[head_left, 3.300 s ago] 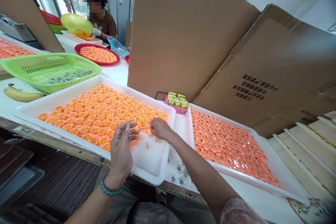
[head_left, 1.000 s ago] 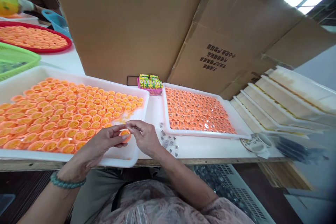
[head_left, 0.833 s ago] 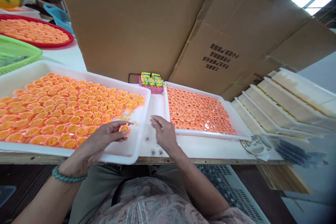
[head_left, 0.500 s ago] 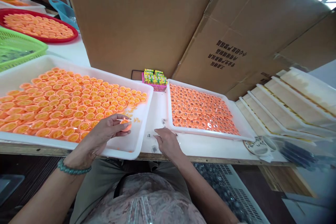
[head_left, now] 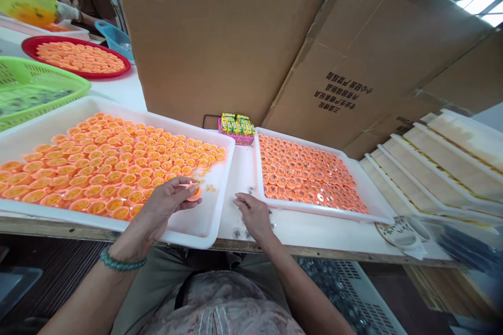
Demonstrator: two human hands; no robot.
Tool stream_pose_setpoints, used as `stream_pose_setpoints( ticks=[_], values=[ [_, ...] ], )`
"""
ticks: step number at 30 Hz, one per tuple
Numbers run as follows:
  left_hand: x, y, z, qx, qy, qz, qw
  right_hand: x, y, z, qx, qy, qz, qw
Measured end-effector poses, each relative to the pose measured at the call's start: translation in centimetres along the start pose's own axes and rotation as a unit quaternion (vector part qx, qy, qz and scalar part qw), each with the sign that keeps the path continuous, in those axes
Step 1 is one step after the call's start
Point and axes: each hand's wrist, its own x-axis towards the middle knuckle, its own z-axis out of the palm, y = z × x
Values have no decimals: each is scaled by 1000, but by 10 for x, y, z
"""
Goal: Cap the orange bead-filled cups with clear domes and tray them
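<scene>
My left hand [head_left: 171,200], closed in a pinch, holds a small orange plastic cup [head_left: 194,193] above the front right corner of the left white tray [head_left: 215,214]. Many matching orange cups with yellow bits inside [head_left: 113,175] fill most of that tray, and loose yellow bits [head_left: 211,188] lie on its bare floor. Just right of the tray, low over the table, is my right hand [head_left: 254,218]. Its fingers are drawn together, and whatever may be between them is too small to make out. Small clear pieces with dark marks [head_left: 237,233] lie on the tabletop beside it.
A second white tray [head_left: 383,215] holds orange cups with dark-marked tops. Behind stand a pink basket of yellow-green packets [head_left: 238,128] and a tall cardboard sheet [head_left: 220,26]. Stacked trays [head_left: 428,167] and a tape roll [head_left: 406,235] sit right; a red tray [head_left: 121,69] and green basket [head_left: 74,84] left.
The view has shifted slightly, so everything sits lower and further right. My right hand's fingers have drawn together from a reach at the tabletop. My left hand still holds the orange cup.
</scene>
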Motion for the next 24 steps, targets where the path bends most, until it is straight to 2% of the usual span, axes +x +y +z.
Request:
stream_pose_setpoints(
  ticks=[2, 4, 10, 12, 20, 24],
  values=[
    [0, -1, -1, -4, -4, 1, 1000, 5, -11, -9, 116, 24, 76, 990],
    [0, -1, -1, -7, -4, 2, 1000, 11, -26, -17, 199, 15, 113, 973],
    [-2, -2, 1, -20, -7, 12, 1000, 27, -54, -20, 381, -62, 107, 916],
    [-1, -2, 1, -19, -11, 18, 1000, 29, -58, -16, 404, -78, 94, 907],
    [1, -6, -3, -22, -24, 21, 999, 36, -75, -4, 412, -109, 85, 901],
    [1, -4, -1, -20, -21, 24, 999, 37, -81, -2, 386, -112, 73, 913]
  ],
)
